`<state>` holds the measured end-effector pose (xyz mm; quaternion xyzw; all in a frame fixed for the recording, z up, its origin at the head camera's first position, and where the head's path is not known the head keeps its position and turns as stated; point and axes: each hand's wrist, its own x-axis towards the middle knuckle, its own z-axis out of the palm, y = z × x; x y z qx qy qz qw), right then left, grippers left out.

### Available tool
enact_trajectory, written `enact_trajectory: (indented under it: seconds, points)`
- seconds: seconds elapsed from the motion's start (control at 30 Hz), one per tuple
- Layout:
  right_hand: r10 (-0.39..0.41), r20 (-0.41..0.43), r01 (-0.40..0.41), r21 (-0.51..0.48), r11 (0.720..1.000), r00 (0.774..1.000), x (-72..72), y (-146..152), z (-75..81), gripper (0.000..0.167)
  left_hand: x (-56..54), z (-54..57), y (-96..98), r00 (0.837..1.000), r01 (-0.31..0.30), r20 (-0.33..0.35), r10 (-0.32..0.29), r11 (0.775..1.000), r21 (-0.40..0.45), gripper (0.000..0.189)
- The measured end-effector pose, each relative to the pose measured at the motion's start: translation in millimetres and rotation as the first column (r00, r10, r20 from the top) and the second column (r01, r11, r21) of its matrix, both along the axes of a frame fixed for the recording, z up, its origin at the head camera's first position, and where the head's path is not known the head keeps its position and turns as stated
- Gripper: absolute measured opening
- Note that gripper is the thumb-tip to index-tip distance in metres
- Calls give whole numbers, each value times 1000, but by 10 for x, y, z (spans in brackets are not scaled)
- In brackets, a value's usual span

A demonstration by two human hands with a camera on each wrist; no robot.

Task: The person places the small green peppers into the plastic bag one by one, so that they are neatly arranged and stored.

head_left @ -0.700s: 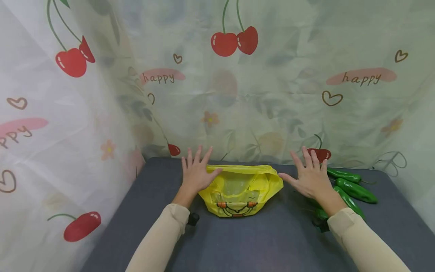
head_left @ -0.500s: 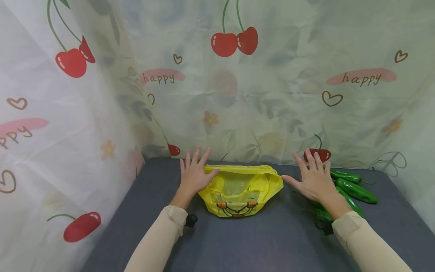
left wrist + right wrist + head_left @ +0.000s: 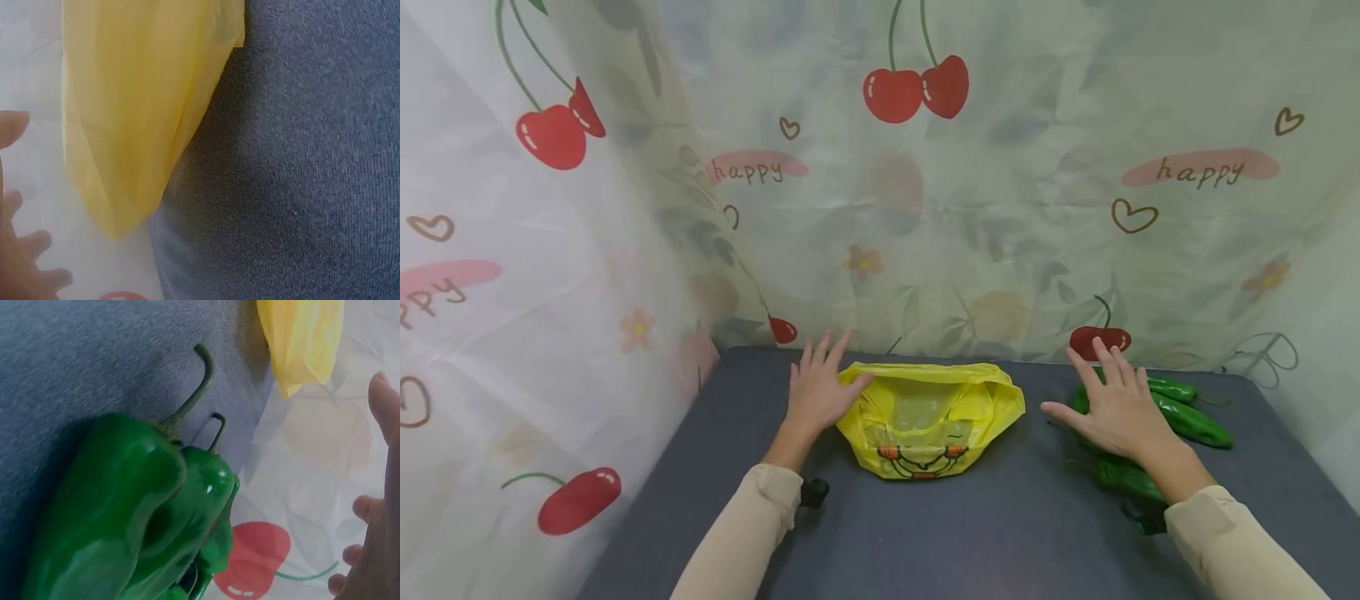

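Cloth (image 3: 580,350) with red cherries on it hangs on the left and goes along the back too. Next is the left hand (image 3: 814,396), fingers spread wide, with a small black thing (image 3: 815,492) by its wrist. Just beside that hand, a yellow bag (image 3: 996,417) sits in the middle of the dark surface (image 3: 955,542), with a drawing on its front. Then comes the right hand (image 3: 1123,417), its fingers spread wide as well. It is above a bunch of shiny green peppers (image 3: 1191,422) and hides some, so I can't be sure how many there are. Two stick out on its right.
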<state>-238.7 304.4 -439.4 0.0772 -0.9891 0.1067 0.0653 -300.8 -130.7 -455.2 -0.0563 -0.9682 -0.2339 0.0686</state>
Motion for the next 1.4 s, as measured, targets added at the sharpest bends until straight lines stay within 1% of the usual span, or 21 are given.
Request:
enact_trajectory:
  seconds: [0.1, 0.23, 0.37, 0.53, 0.67, 0.83, 0.97, 1.1, 1.27, 1.4]
  points:
    - [10, 0, -10, -4, 1000, 1000, 47, 40, 8, 103, 18, 2, -14, 1000, -5, 2, 5, 1000, 30, 81]
    - [17, 10, -17, -9, 1000, 1000, 120, 93, 14, 105, 37, 13, -28, 1000, -8, 15, 8, 999, 39, 82]
    - [25, 7, -25, 15, 1000, 1000, 186, 178, 2, 105, 64, 35, -47, 1000, -4, 18, 3, 997, 81, 82]
    - [25, 7, -25, 50, 998, 1000, 278, 306, -24, 106, 97, 13, -122, 1000, 3, 13, -5, 988, 152, 80]
    - [9, 31, -11, 59, 998, 999, 349, 409, -58, 108, 109, -20, -211, 1000, 28, 6, -30, 980, 197, 76]
    - [-23, 49, 21, 42, 999, 999, 439, 548, -100, 111, 98, -51, -284, 997, 58, 29, -66, 974, 221, 73]
    - [-30, 42, 29, 26, 999, 999, 496, 628, -125, 110, 94, -72, -347, 994, 80, 47, -97, 958, 275, 71]
    - [-28, 48, 28, 3, 1000, 998, 529, 657, -156, 110, 113, -81, -436, 993, 81, 53, -104, 942, 325, 68]
    - [-45, 55, 46, -7, 999, 997, 565, 702, -198, 112, 138, -87, -518, 990, 115, 36, -138, 924, 364, 64]
    - [-63, 85, 65, -21, 998, 994, 597, 779, -239, 114, 144, -115, -561, 986, 142, 26, -166, 909, 391, 61]
